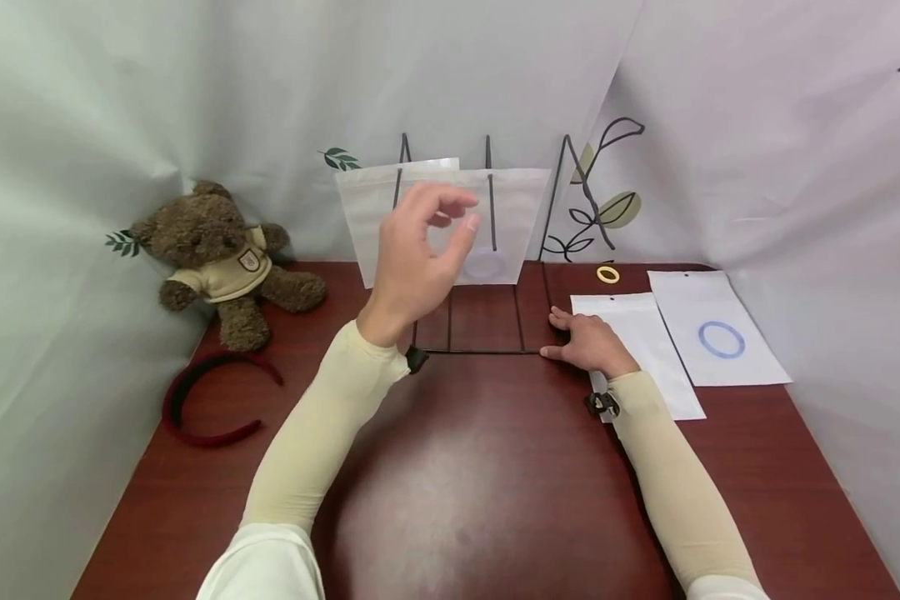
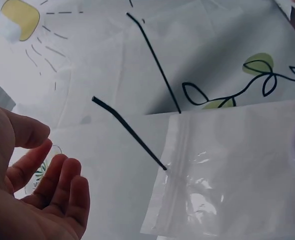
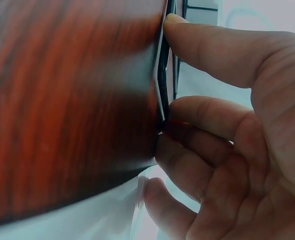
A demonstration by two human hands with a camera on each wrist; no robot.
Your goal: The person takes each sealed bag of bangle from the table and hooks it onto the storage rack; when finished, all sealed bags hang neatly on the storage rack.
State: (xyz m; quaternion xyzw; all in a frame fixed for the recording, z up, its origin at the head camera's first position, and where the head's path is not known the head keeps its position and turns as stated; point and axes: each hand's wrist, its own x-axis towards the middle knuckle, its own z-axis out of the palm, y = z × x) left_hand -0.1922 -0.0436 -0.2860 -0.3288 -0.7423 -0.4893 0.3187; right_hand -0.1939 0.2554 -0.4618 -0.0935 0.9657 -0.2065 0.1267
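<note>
- Sleeves (image 1: 296, 467): lower left and lower right of frame.
- Hands: well apart.
- Left hand (image 1: 420, 258): fingers loosely curved, thumb separated; positioned before hanging pouches (image 1: 517, 217), upper centre.
- Right hand (image 1: 590, 342): thumb and fingers gripping one corner of black wire rack (image 1: 487, 352), frame centre.

The reddish-brown tabletop (image 1: 465, 467) carries a teddy bear (image 1: 228, 271) at its back left corner, a red headband (image 1: 171, 408) by its left edge, a black rack (image 1: 487, 352) and yellow ring (image 1: 613, 280) toward its back edge, and two white pouches (image 1: 708, 367) toward its right.
</note>
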